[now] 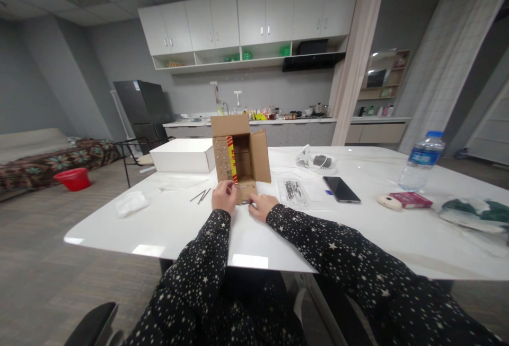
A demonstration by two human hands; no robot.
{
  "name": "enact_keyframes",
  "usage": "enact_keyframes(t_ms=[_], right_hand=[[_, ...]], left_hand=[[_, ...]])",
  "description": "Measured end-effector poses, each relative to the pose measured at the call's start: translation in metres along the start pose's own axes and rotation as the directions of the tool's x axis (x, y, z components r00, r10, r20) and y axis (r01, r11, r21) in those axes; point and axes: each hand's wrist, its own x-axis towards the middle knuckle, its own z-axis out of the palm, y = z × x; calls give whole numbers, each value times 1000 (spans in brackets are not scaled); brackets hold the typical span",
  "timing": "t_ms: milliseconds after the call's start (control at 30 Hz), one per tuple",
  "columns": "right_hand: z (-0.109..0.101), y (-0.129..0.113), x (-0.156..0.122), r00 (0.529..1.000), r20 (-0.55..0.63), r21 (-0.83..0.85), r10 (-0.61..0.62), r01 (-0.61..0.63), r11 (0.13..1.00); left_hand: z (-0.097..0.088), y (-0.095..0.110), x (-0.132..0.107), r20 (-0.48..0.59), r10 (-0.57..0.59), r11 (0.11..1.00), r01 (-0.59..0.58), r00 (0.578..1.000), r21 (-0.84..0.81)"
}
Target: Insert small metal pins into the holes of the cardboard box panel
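Observation:
A small brown cardboard box stands on the white table with its flaps open toward me; red and yellow print shows on one flap. My left hand is curled at the box's lower left, fingers pinched on the edge of the bottom flap. My right hand rests on the table at the flap's right corner, fingers bent against it. Both sleeves are black with white stars.
A white flat box lies behind on the left, thin metal pins and a crumpled tissue nearby. To the right: a clear bag of small parts, a phone, a water bottle, a red packet.

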Motion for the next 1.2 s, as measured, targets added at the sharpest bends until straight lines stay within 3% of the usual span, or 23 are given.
enact_keyframes(t_ms=[167, 400, 667, 900, 1200], right_hand=[[-2, -1, -1, 1000, -4, 5, -4, 4, 1000], [-6, -2, -2, 1000, 15, 11, 5, -5, 1000], [-5, -2, -2, 1000, 21, 8, -3, 3, 1000], [-7, -3, -3, 1000, 8, 8, -2, 2, 1000], [-4, -2, -1, 1000, 14, 12, -4, 4, 1000]], left_hand=[[0, 4, -3, 132, 28, 998, -19, 991, -66], [2, 5, -6, 320, 94, 995, -76, 943, -67], [4, 1, -8, 381, 97, 994, -70, 920, -83], [4, 0, -9, 375, 24, 998, -2, 927, -58], [2, -1, -8, 419, 34, 999, -31, 908, -13]])
